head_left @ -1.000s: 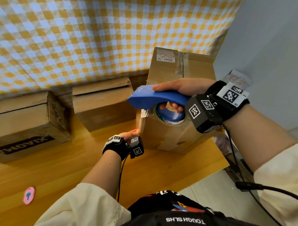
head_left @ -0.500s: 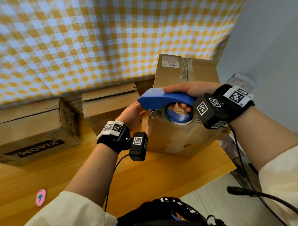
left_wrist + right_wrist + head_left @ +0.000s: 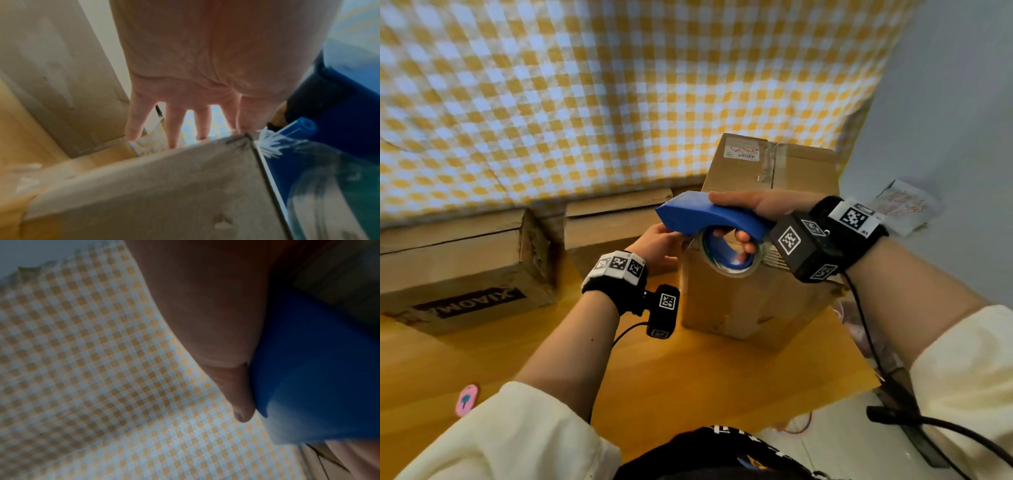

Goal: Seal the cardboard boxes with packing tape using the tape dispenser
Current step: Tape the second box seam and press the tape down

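Tape dispenser (image 3: 709, 219): blue plastic gun with a clear roll on its hub, held above the near top edge of the tall cardboard box (image 3: 750, 298), directly under the right hand.
Right hand (image 3: 756, 209): wrapped round the dispenser's handle, thumb laid along the top, fingers curled through the opening beside the roll.
Left hand (image 3: 657, 246): fingers straight and spread, holding nothing; it sits just left of the dispenser's nose, fingertips (image 3: 172, 142) at the box's upper corner. Whether they actually press the cardboard cannot be told.
Tape end (image 3: 269, 144): a crinkled clear tab just beyond the box corner, beside the dispenser's small blue roller (image 3: 302, 128) and next to the left fingers.
Handling, dispenser: judged rigid and light; best held by the handle as now, clear of the cutter at the nose.
Handling, tape: judged thin, limp and sticky on one face; best taken by the loose tab only, since it would likely fold onto itself.
Handling, box: judged stiff at edges and corners, softer mid-panel; its worn walls suggest steadying at a corner.
Other boxes: two low boxes (image 3: 616, 229), (image 3: 458, 267) rest on the wooden table (image 3: 688, 383), to the left of the left hand.
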